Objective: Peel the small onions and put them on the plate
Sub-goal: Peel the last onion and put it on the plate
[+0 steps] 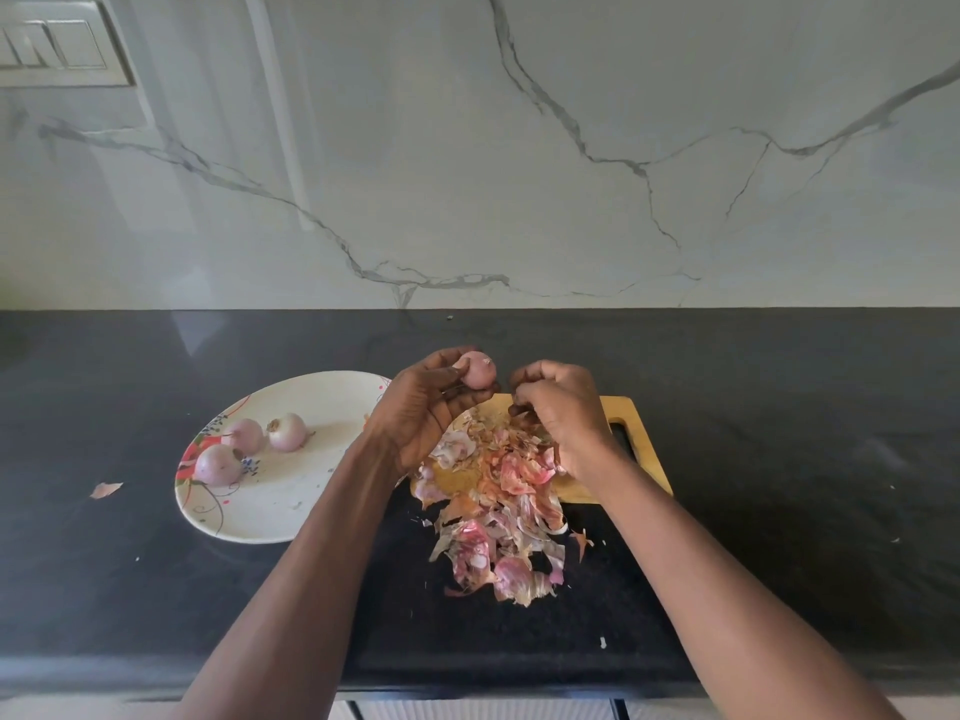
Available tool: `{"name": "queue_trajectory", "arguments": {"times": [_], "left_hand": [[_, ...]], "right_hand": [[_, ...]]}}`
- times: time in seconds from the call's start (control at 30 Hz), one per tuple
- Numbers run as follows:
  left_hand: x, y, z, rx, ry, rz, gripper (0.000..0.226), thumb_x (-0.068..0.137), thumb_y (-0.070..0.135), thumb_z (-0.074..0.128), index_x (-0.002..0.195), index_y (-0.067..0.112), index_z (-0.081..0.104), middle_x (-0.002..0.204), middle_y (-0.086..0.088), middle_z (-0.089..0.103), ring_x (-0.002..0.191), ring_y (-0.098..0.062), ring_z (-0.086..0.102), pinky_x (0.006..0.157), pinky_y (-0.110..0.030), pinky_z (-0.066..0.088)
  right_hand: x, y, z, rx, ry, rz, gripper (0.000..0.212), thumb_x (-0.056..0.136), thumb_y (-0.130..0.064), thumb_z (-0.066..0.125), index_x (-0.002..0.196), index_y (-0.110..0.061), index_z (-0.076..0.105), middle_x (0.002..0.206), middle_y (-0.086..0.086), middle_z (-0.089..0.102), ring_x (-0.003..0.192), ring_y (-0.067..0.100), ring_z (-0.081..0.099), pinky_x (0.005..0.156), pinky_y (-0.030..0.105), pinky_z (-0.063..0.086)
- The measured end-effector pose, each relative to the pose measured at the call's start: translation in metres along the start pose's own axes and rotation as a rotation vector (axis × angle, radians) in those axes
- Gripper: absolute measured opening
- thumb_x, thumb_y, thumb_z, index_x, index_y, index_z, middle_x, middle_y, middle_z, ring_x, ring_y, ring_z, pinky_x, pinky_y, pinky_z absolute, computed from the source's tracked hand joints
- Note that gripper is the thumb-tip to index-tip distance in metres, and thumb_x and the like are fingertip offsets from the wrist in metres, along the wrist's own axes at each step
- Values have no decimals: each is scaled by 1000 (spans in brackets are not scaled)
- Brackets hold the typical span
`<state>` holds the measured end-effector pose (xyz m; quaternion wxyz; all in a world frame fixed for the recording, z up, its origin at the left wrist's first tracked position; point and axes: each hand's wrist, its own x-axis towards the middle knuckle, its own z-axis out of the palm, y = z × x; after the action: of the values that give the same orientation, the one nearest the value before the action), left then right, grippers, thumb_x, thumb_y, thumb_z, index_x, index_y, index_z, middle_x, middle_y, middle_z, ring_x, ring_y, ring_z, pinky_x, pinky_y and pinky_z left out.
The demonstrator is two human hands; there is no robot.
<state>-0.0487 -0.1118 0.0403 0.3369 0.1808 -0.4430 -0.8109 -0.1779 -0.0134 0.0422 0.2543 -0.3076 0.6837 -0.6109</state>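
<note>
My left hand holds a small pink onion up above the far end of the wooden board, fingers curled round it. Just to its right, my right hand has its fingers curled, pinching thin bits of peel below the fingertips. A white flower-patterned plate lies to the left, with three peeled onions on its left side. A heap of pink and tan onion peels covers the board and spills onto the black counter toward me.
The wooden cutting board with a handle slot lies right of the plate on the black counter. A stray peel lies left of the plate. A marble wall rises behind; a switch panel sits at top left.
</note>
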Motion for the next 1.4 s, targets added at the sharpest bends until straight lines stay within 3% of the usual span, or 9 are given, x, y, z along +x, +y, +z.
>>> {"name": "queue_trajectory", "arguments": {"times": [0.13,0.23,0.33,0.43,0.7,0.8,0.97,1.2,1.4], "left_hand": [[0,1,-1,-35,-2,-21,25,100,-3,45,120,-3,61,112,-24,68,96,-31,71,78,-31,62],[0,2,-1,-36,-7,-22,25,101,-3,45,121,-4,60,108,-22,71,94,-30,73,78,-31,62],[0,2,0,-26,-17,-17,23,101,-3,46,119,-4,61,107,-21,72,94,-29,73,79,-32,62],[-2,2,1,5,-27,-16,21,100,-4,47,114,-4,63,105,-21,73,93,-28,73,82,-33,62],[-3,0,2,73,-30,-1,21,96,5,56,112,-5,64,99,-18,74,80,-22,74,72,-30,63],[-2,-2,1,152,-19,33,29,87,8,66,113,-5,68,106,-23,73,87,-27,74,79,-35,63],[-2,3,-3,230,99,108,26,85,-4,69,111,-2,71,104,-24,74,87,-33,74,72,-34,63],[-4,1,3,199,108,31,21,85,-5,69,106,-5,72,99,-25,74,77,-31,74,72,-34,64],[-5,2,3,156,137,-12,19,87,-7,65,105,-7,71,97,-24,75,74,-29,75,67,-30,63]], "right_hand": [[-1,1,-2,-116,34,-168,13,88,-15,72,77,-14,79,73,1,74,65,6,63,59,18,46],[1,0,-3,-66,12,-293,10,88,-13,74,97,-14,79,90,-5,77,83,4,69,73,13,51],[3,2,-3,-58,-31,-402,26,86,-14,78,112,-11,75,106,-1,75,98,9,70,87,23,57],[6,6,-1,-122,-11,-502,22,84,-13,79,107,-11,77,105,-1,75,99,10,70,91,37,57],[11,9,1,-163,-114,-392,50,76,-22,87,124,-20,71,121,-4,72,115,11,65,103,43,52],[11,10,2,-168,-107,-382,55,77,-12,85,128,-18,67,123,-2,71,114,11,66,101,40,54],[7,8,0,-170,-70,-409,51,77,-7,84,124,-14,66,117,1,72,108,13,68,91,28,57],[6,13,3,-207,-29,-516,47,78,-6,83,123,-13,70,121,2,71,109,16,68,92,40,59],[5,15,6,-300,3,-639,43,77,-4,83,118,-9,73,123,3,70,110,13,65,95,33,57]]}}
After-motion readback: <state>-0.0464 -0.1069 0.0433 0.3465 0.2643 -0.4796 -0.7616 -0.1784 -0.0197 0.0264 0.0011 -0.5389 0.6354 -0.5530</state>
